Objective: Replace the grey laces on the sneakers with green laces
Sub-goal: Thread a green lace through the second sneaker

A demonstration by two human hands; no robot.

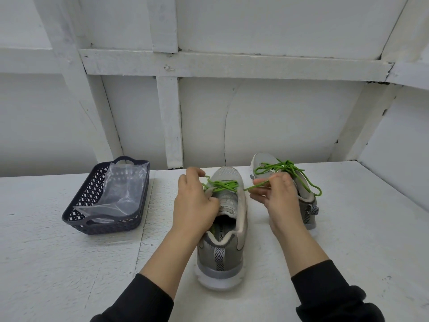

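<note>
Two grey sneakers stand on the white tabletop (pixel 69 263). The near sneaker (pixel 219 256) turns its heel to the camera, and a green lace (pixel 224 185) crosses its upper eyelets. At this sneaker's left side the left hand (pixel 193 201) holds the lace in a narrow grip, and the hand hides the lace's path beneath it. At its right, the right hand (pixel 278 196) pinches the other end. The second sneaker (pixel 261 161), half covered by that hand, carries a second green lace (pixel 287 167), loosely tied. Far left sits a dark basket (pixel 92 180) holding a clear plastic bag (pixel 120 189).
</note>
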